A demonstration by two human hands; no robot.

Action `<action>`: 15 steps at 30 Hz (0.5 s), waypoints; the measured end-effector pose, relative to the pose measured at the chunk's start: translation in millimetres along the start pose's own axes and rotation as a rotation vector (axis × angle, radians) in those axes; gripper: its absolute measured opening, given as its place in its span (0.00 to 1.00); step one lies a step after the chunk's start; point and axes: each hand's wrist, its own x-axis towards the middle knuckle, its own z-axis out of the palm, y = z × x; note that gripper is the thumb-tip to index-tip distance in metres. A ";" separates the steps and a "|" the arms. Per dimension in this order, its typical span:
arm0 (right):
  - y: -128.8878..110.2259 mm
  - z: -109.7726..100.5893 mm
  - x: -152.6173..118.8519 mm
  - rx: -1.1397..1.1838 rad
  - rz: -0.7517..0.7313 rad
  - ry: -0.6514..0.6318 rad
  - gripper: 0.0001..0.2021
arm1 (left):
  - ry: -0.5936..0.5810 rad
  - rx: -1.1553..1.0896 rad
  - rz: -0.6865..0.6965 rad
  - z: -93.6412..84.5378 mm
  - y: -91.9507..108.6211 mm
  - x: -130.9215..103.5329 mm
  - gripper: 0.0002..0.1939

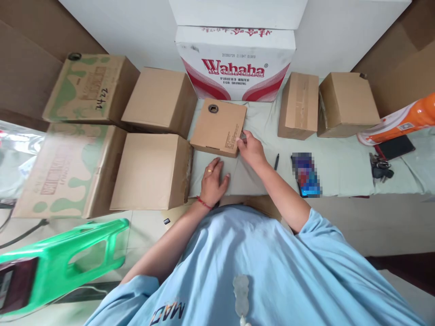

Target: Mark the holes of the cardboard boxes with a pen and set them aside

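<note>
A flat brown cardboard box [219, 124] lies closed on the pale green cloth, with a dark round mark near its far left corner and small print at its right. My right hand [250, 147] is at the box's near right corner, thumb and fingers pinching its right edge. Just in front of the box, my left hand [214, 181] rests palm down on the cloth, fingers apart and holding nothing. A red string is round the left wrist.
Taller cartons [149, 170] stand at the left, two more [299, 106] at the right. A white Wahaha carton [238, 68] is behind. Pen [277, 161], phone [306, 174], keys [381, 167] and an orange bottle [401, 120] lie rightward. A green stool [57, 258] stands lower left.
</note>
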 end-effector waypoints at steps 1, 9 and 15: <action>-4.3 0.1 8.6 -0.034 -0.009 0.004 0.26 | -0.006 0.027 0.019 3.4 1.0 0.0 0.24; -24.8 7.3 57.3 -0.099 -0.093 0.060 0.20 | -0.055 0.097 0.056 10.8 7.8 -3.5 0.25; -37.4 16.8 73.3 -0.134 -0.141 0.085 0.20 | -0.070 0.126 0.061 10.5 8.3 -2.6 0.25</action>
